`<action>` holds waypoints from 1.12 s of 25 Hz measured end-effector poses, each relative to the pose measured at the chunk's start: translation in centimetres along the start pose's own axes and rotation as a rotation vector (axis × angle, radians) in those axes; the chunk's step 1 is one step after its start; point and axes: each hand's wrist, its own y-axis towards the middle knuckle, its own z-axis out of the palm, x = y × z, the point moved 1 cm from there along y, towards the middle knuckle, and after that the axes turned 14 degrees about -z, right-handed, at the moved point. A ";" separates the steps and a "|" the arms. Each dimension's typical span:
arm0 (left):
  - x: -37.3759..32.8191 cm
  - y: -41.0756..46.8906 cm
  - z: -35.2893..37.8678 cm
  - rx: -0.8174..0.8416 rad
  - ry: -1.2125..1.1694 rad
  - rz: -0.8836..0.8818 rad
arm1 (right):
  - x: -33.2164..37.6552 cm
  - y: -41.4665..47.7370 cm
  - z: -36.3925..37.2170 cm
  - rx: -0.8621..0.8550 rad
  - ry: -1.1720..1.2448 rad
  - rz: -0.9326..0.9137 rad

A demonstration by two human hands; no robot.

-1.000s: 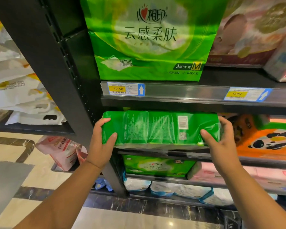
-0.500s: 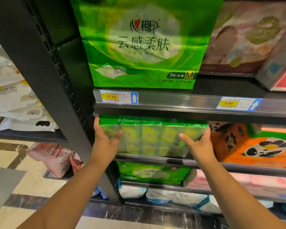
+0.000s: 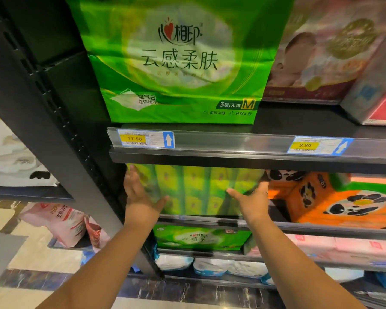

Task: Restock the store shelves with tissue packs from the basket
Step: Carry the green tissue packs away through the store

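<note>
Flanking tissue pack: left hand, right hand, seemingly touching.

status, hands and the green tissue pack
Both open: left hand and right hand flat against green plastic-wrapped tissue pack. Pack on middle shelf. Orange panda-print pack close on its right.

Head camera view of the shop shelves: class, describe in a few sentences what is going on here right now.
A person is placing a green plastic-wrapped multipack of tissues on the black metal middle shelf. The left hand lies against the pack's left end and the right hand against its right end, fingers straight, pressing it in. The pack stands at the shelf's left end, beside an orange panda-print pack. A larger green tissue bag stands on the shelf above.
</note>
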 end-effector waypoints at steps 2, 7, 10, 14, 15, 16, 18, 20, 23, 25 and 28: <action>-0.3 0.3 0.5 -0.019 -0.007 -0.033 | -0.6 0.4 0.6 0.009 -0.050 0.018; -0.8 2.6 1.0 0.001 0.117 -0.062 | -1.2 1.3 1.7 -0.030 -0.134 0.045; -0.9 3.1 1.1 0.016 0.137 -0.062 | -1.3 1.8 2.3 -0.015 -0.135 0.063; -1.3 2.7 1.1 -0.006 0.081 -0.054 | -1.2 1.2 1.9 0.016 -0.214 0.009; -1.0 2.3 0.9 -0.036 0.042 -0.054 | -1.4 0.6 1.4 0.013 -0.231 -0.017; -0.5 1.8 0.7 -0.082 0.000 -0.033 | -1.8 -0.1 0.9 -0.011 -0.263 -0.049; 0.8 0.5 0.7 -0.174 -0.016 0.089 | -3.1 -1.6 0.1 -0.036 -0.351 -0.160; 1.6 0.3 0.7 -0.029 0.141 0.147 | -3.8 -2.4 0.3 0.165 -0.470 -0.308; 1.5 1.5 1.5 0.312 0.397 0.077 | -3.3 -1.6 1.7 0.453 -0.718 -0.457; 1.3 2.2 1.8 0.319 0.429 0.068 | -2.9 -1.0 2.5 0.462 -0.816 -0.482; 1.1 2.5 2.0 0.311 0.463 0.068 | -2.8 -0.5 3.0 0.525 -0.899 -0.444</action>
